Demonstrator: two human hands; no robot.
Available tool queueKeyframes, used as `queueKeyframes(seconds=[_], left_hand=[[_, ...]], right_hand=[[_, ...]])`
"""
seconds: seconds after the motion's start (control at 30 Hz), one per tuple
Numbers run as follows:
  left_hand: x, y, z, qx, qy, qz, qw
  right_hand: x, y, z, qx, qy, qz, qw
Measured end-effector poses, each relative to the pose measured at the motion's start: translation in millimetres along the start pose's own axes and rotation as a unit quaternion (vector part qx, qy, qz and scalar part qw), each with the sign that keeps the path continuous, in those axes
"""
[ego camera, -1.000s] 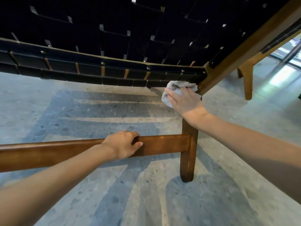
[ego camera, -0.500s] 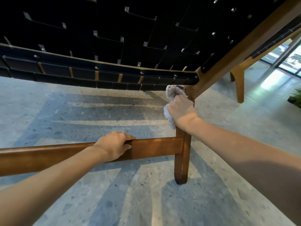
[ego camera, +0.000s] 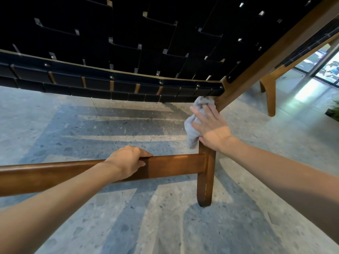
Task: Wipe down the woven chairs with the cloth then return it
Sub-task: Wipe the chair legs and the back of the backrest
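Against the chair leg (ego camera: 205, 180), right grip (ego camera: 211, 127), fingers spread flat, presses the cloth (ego camera: 192, 132); left grip (ego camera: 128, 162) curls round the crossbar (ego camera: 174, 164).

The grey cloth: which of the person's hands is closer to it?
Right. The right hand presses the cloth against the chair leg; the left hand grips the crossbar, lower and apart from the cloth.

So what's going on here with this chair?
A person is wiping the chair, on its wooden frame. The right hand presses a grey cloth against the top of a leg, just under the black woven seat. The left hand grips the crossbar beside that leg. The cloth has not been put back yet.
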State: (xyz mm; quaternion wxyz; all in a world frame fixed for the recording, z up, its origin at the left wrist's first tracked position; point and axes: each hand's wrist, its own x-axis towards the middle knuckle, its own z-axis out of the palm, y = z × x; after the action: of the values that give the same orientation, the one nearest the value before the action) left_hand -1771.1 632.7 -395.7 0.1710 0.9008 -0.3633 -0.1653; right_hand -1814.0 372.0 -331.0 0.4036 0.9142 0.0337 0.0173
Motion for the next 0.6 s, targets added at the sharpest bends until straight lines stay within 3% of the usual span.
queueKeyframes(seconds=[0.27,0.47,0.6], left_hand=[[1.5,2.8,-1.7,0.005,-0.004,-0.004,1.0],[11.0,12.3,-2.1,0.035,0.01,-0.01,0.999],[13.9,16.3,-0.2,0.06,0.012,-0.025,0.998]], right_hand=[[-4.9,-11.5,-2.2,-0.003,-0.029,-0.008,1.0],[-27.9,-24.5,13.8,0.07,-0.011,-0.06,0.996],[-33.0,-28.3,0.7,0.131,0.006,-0.017,0.991]])
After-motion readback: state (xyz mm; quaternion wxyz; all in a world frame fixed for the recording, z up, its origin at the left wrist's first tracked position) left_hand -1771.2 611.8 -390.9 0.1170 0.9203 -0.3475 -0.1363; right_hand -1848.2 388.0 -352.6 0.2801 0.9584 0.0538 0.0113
